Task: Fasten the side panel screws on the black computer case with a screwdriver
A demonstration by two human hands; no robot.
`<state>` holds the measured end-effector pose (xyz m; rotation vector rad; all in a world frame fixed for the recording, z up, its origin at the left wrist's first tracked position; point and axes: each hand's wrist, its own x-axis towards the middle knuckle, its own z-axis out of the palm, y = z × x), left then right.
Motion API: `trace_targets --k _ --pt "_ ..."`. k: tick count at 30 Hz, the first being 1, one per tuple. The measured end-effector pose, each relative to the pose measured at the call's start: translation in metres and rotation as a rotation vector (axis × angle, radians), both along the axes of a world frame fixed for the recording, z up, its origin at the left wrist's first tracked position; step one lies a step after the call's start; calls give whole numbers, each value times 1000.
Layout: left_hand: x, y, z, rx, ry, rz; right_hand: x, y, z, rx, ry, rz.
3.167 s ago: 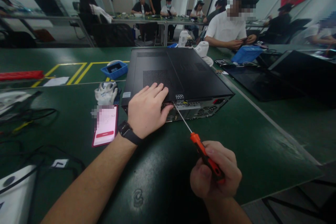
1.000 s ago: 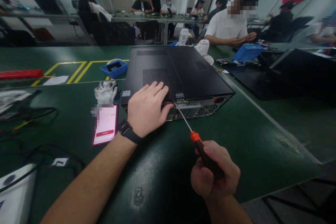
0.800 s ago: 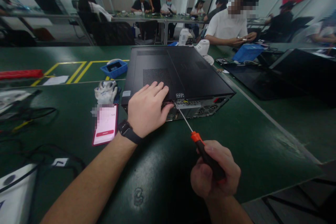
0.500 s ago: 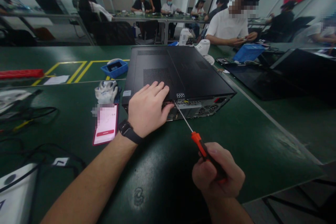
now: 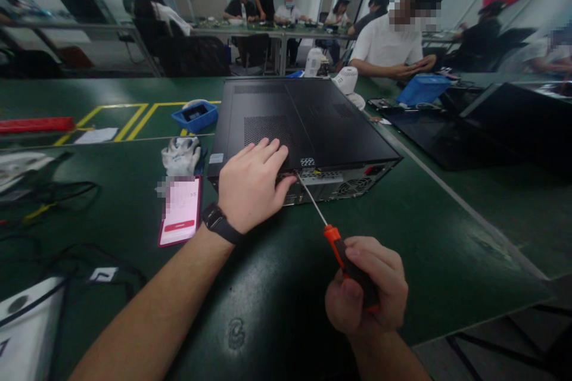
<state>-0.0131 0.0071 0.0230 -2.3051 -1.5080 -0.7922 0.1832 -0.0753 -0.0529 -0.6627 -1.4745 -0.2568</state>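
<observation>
A black computer case (image 5: 322, 125) lies flat on the green table, its rear panel with fan grille towards me. My left hand (image 5: 252, 187) rests on the near left edge of its top, fingers stretched out flat and thumb down at the rear panel. In my right hand (image 5: 370, 286) is a screwdriver (image 5: 333, 235) with an orange and black handle. Its shaft slants up to the left, and the tip meets the rear edge of the case just right of my left thumb. What the tip touches is too small to make out.
Left of the case are a phone (image 5: 181, 214) with a lit screen, grey-white work gloves (image 5: 182, 156) and a blue tray (image 5: 195, 116). Cables (image 5: 67, 250) lie far left. At right is a dark flat panel (image 5: 442, 131). A person in white (image 5: 388, 47) sits across the table.
My right hand has turned a little around the screwdriver handle and shifted slightly left. The screwdriver tip, my left hand and the case have stayed in place.
</observation>
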Motion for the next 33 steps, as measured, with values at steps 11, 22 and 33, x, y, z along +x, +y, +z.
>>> trace_targets --k 11,22,33 --pt "0 -1 1 -9 -4 -4 7 0 -5 -36 -14 52" --pt "0 -1 1 -8 0 -2 6 1 -10 7 9 -4" --pt "-1 1 -1 7 -14 -10 1 6 -5 43 78 -49"
